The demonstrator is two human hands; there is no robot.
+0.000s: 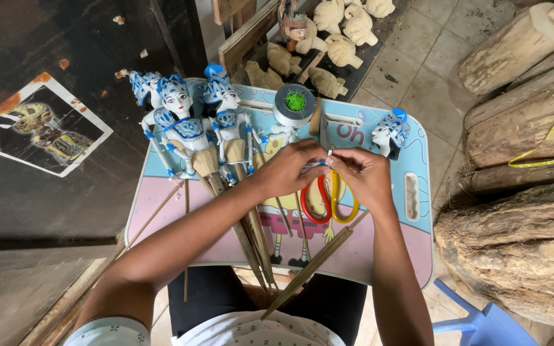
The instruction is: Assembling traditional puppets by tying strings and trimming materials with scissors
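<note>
Far to the left of your hands, a torn picture [41,131] lies on the dark floor. Closer in, the painted puppets [190,125] with blue-and-white headdresses lie on the table [418,250] just left of your left hand, their wooden rods [251,237] running under your left forearm toward your lap.

Your left hand [288,170] is pinched shut, fingertips meeting those of your right hand [365,174] over the middle of the table. Between the two sets of fingertips you grip a small pale piece [326,160], with what looks like a bit of thread; it is too small to tell exactly what it is. Both hands are closed on it and touch each other there.

Directly beneath your hands the scissors [329,200] lie flat, one handle red, the other yellow. Just beyond your fingertips stands a spool [294,104] with a green centre, and a loose puppet head [391,131] rests just beyond your right hand. A bare stick [312,266] slants out from under your right wrist toward your lap.

This looks like a fine tying or threading step on a small puppet part. The next move would call for steady tension from both hands, and one hand freed if you want the scissors below.

Well beyond the table sit unpainted carved heads [344,29]; to the right of your right arm, rough logs [520,128] are stacked.
</note>
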